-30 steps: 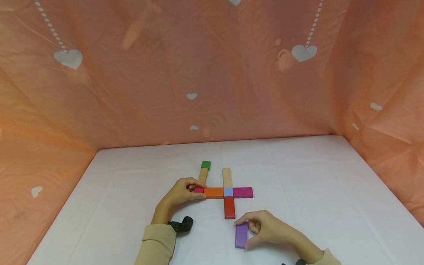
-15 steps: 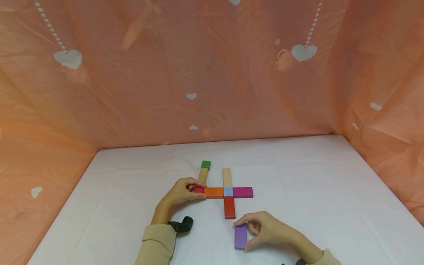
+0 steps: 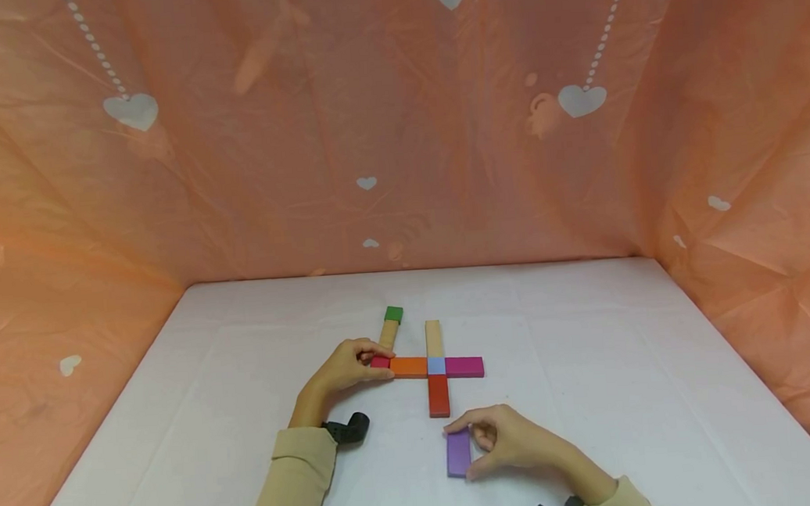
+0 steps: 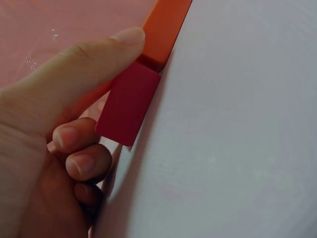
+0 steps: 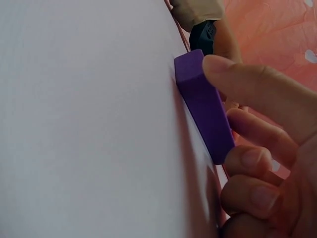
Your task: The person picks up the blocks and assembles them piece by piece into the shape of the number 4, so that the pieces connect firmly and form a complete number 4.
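Note:
My left hand [image 3: 348, 364] has thumb and index finger on either side of a crimson block [image 4: 130, 104], gripping it where it meets the end of an orange block [image 3: 409, 368]. Close up in the left wrist view, the thumb tip overlaps that junction while the other fingers curl beneath. My right hand [image 3: 508, 436] pinches a purple rectangular block [image 3: 458, 453] by its far and near ends, low over the white table. Just beyond it is the red block [image 3: 438, 396], which forms the near arm of a cross of blocks.
A light blue square [image 3: 436, 366] is the cross's centre, with a magenta block [image 3: 465, 367] to its right and a plain wooden block [image 3: 434, 339] behind. Another wooden strip [image 3: 388, 334] leads to a green block [image 3: 394, 314]. Orange cloth [image 3: 399, 167] walls the white table [image 3: 580, 335].
The purple block has slid slightly left and towards the person, turning a little straighter, with the right hand following. The left hand and the other blocks stay put.

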A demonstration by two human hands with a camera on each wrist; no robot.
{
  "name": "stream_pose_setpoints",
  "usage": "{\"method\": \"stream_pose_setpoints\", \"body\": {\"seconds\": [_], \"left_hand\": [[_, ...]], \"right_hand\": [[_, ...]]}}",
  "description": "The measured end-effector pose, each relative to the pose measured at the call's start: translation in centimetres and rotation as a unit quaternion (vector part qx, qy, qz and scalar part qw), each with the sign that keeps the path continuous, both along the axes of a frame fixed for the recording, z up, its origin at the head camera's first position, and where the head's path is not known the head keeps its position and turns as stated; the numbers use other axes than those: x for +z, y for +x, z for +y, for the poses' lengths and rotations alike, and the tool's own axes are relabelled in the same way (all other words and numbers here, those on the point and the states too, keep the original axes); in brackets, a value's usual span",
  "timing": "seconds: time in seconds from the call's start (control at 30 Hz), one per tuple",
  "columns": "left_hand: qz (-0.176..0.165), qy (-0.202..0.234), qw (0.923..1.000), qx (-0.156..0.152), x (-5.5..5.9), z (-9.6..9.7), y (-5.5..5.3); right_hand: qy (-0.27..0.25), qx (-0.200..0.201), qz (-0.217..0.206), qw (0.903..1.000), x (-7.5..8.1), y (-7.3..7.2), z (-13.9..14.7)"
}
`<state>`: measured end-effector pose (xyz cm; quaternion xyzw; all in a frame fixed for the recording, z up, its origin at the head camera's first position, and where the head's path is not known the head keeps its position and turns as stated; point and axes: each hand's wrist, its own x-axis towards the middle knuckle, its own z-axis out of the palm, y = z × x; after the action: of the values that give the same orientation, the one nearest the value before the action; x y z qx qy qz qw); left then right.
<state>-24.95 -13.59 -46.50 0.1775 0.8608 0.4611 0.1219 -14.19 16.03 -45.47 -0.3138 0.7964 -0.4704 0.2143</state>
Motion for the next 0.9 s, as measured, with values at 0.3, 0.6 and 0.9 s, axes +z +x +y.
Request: {"method": "stream_pose_setpoints", "body": {"seconds": [0.3,0.6,0.9], "left_hand": [[-0.005,0.001,1.0,0.004,-0.02,0.02,-0.02],[-0.007,0.006,0.9999,0.005,0.02,0.0,-0.03],[-0.007,0.005,1.0,0.004,0.03,0.02,0.01]], "right_hand": [[0.006,0.01,-0.004,0.9999,0.13,0.09,-0.21],[0.008,0.022,-0.007,0.9997,0.47,0.18,-0.34],[0.02,0.022,-0.014,0.9994,0.41,0.26,-0.47]]}}
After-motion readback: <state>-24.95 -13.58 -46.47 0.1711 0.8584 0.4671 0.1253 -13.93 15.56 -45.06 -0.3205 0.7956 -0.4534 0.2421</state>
